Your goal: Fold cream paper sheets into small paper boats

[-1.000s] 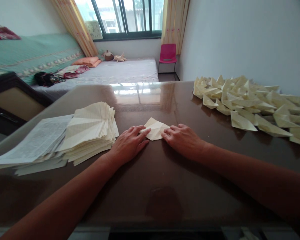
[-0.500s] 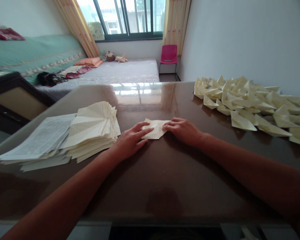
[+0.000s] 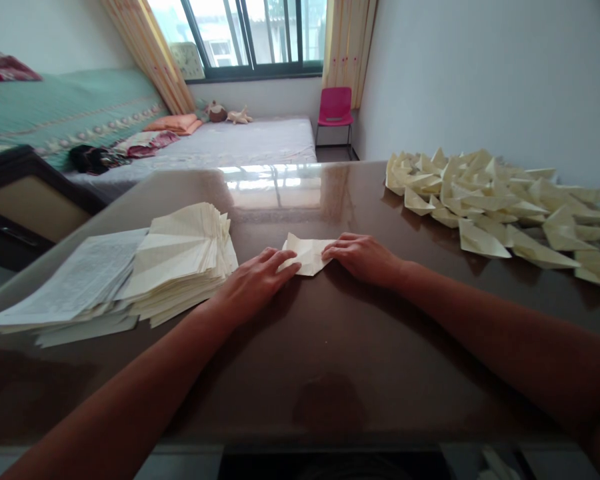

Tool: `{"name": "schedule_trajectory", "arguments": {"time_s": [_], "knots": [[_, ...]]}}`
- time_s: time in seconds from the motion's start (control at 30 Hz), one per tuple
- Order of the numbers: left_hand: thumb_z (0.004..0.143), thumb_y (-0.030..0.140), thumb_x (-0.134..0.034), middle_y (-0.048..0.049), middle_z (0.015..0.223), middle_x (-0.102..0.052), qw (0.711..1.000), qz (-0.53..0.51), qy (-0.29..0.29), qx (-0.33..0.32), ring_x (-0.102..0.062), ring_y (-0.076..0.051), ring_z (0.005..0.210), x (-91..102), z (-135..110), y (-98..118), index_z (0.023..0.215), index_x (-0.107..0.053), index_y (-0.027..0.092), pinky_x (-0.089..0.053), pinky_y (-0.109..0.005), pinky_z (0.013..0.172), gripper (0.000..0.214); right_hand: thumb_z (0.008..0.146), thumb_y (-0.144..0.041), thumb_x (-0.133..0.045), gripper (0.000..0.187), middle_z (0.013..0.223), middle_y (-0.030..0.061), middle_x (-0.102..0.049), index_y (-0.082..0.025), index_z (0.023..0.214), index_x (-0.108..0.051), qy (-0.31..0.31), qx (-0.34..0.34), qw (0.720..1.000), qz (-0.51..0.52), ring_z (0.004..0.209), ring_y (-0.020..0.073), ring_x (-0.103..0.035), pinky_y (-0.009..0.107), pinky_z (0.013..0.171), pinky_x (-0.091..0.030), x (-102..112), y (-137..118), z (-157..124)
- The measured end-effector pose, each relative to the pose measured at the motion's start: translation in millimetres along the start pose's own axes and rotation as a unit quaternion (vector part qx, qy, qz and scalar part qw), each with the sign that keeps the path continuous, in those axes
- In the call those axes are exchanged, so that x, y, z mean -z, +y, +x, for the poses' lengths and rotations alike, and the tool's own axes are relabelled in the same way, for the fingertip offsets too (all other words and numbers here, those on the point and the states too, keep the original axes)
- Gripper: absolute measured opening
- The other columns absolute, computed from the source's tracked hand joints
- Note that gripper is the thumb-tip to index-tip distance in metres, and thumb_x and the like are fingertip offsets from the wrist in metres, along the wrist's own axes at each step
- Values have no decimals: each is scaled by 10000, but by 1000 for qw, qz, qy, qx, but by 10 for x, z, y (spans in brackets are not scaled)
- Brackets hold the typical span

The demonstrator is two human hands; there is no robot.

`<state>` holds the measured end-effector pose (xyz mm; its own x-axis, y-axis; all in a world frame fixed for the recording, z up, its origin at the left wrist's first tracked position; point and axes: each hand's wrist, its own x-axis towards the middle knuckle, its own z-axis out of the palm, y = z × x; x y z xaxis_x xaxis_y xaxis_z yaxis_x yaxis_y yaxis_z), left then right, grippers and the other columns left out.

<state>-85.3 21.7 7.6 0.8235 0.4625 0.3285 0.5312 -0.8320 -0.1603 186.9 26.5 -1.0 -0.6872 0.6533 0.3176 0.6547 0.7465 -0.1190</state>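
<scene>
A small cream sheet of folded paper (image 3: pixel 306 254) lies on the glossy brown table (image 3: pixel 330 347). My left hand (image 3: pixel 257 280) rests flat on the table with its fingers stretched out, the fingertips pressing the paper's left edge. My right hand (image 3: pixel 364 257) lies on the paper's right side, its fingers together and pressing down on the fold. Neither hand has lifted the paper off the table.
A thick stack of cream pre-creased sheets (image 3: pixel 180 263) and printed pages (image 3: pixel 75 283) lies at the left. A heap of folded paper boats (image 3: pixel 500 207) fills the right side by the wall. Beyond the table are a bed (image 3: pixel 250 143), a pink chair (image 3: pixel 336 107) and a window.
The paper has been folded smaller and flatter. My right hand has slid left along its top edge; my left hand has kept pressing the left side.
</scene>
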Motion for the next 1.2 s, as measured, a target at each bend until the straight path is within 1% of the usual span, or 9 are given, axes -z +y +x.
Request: {"name": "schedule_trajectory", "arguments": {"time_s": [0.1, 0.23, 0.37, 0.47, 0.63, 0.77, 0.93, 1.13, 1.2], "knots": [[903, 190, -534, -74, 1202, -631, 998, 54, 21, 12, -544, -256, 1093, 27, 7, -43, 1106, -643, 219, -511, -380, 842, 232, 934, -130, -442, 266, 1082, 43, -709, -184, 1012, -691, 2, 3, 1000, 6, 910, 195, -602, 310, 854, -459, -1, -2, 2], [928, 230, -501, -28, 1132, -678, 998, -5, 40, -42, -554, -214, 1125, 78, 23, 31, 1018, -667, 233, -467, -345, 905, 188, 926, -123, -444, 270, 1053, 61, -710, -178, 1012, -693, -11, 3, 1000, 22, 920, 190, -592, 311, 863, -448, 24, 0, 8], [950, 229, -434, -29, 1114, -687, 989, -92, -6, -116, -563, -163, 1121, 114, 58, 276, 983, -655, 210, -446, -295, 936, 224, 928, -194, -497, 211, 1028, 52, -704, -190, 998, -696, -41, 49, 992, 107, 942, 177, -576, 307, 892, -430, 77, -24, 20], [941, 244, -438, -44, 1138, -670, 982, -137, -53, -118, -565, -167, 1087, 90, 71, 382, 1067, -638, 209, -462, -288, 911, 239, 904, -250, -563, 168, 983, 54, -697, -189, 970, -704, -62, 60, 982, 169, 922, 168, -577, 297, 885, -426, 114, -57, 27], [934, 289, -463, -30, 1166, -640, 978, -178, -89, -67, -559, -190, 1020, 50, 54, 353, 1194, -620, 288, -460, -312, 881, 304, 883, -251, -599, 162, 927, 38, -678, -183, 976, -713, -132, 49, 958, 251, 839, 130, -605, 235, 796, -445, 151, -68, 30], [950, 333, -452, -19, 1003, -662, 963, -254, -87, 25, -567, -153, 898, 26, 59, 341, 999, -695, 262, -448, -258, 807, 258, 883, -243, -593, 149, 928, 34, -675, -179, 937, -717, -154, 46, 951, 264, 825, 123, -610, 223, 781, -444, 177, -64, 30], [930, 359, -482, 1, 745, -612, 942, -277, -80, 172, -542, -122, 697, -29, 101, 353, 782, -640, 192, -396, -221, 639, 274, 880, -204, -561, 147, 911, 39, -667, -164, 904, -700, -161, 50, 954, 249, 807, 122, -600, 223, 761, -435, 227, -101, 26], [907, 379, -481, 7, 692, -584, 946, -230, -112, 201, -515, -125, 631, -27, 156, 365, 731, -568, 193, -356, -227, 598, 270, 855, -373, -615, 213, 811, 21, -623, -166, 869, -663, -164, 9, 967, 194, 742, 135, -551, 233, 666, -386, 214, -197, 31], [905, 381, -477, 9, 696, -597, 946, -216, -117, 209, -518, -125, 617, -25, 169, 367, 741, -561, 198, -344, -228, 584, 260, 865, -362, -603, 198, 790, 20, -614, -172, 831, -646, -160, -7, 974, 163, 753, 143, -539, 242, 665, -366, 189, -241, 34]]}}
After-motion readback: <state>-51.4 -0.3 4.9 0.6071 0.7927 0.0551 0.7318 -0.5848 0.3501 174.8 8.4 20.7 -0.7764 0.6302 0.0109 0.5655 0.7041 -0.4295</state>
